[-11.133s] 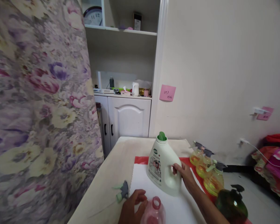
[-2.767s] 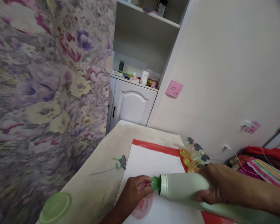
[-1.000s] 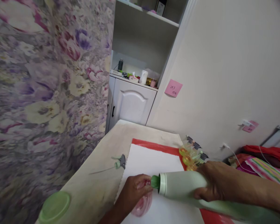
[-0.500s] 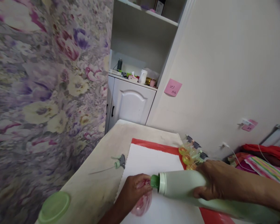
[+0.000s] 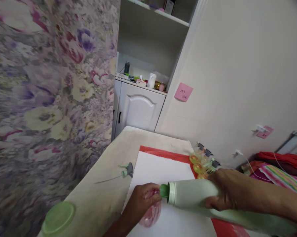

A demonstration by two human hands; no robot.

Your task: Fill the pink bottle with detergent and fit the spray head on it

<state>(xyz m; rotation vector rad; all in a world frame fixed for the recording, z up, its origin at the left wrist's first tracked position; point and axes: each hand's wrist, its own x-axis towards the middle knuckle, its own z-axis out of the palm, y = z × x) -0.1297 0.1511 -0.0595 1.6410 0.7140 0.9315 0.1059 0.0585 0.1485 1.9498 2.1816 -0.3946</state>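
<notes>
My right hand (image 5: 227, 189) grips a large pale green jug (image 5: 195, 197), tipped on its side so its green spout (image 5: 163, 191) meets the mouth of a small pink bottle (image 5: 151, 212). My left hand (image 5: 140, 202) is wrapped around the pink bottle and hides its neck. Both sit over a white sheet (image 5: 160, 171) laid on a red mat (image 5: 163, 153) on the table. A loose spray-trigger head with its tube (image 5: 125, 172) lies left of the sheet. The jug's green cap (image 5: 58, 219) rests upside down at the table's near left corner.
Yellow spray bottles (image 5: 202, 163) stand at the table's right edge, close behind my right hand. A floral curtain (image 5: 44, 98) hangs along the left. A white cabinet (image 5: 138, 107) with small items on top is behind the table. Bedding (image 5: 279, 168) lies at the right.
Eleven seconds ago the jug stood upright; now it is tipped over with its spout at the pink bottle. Over the last second nothing has visibly moved.
</notes>
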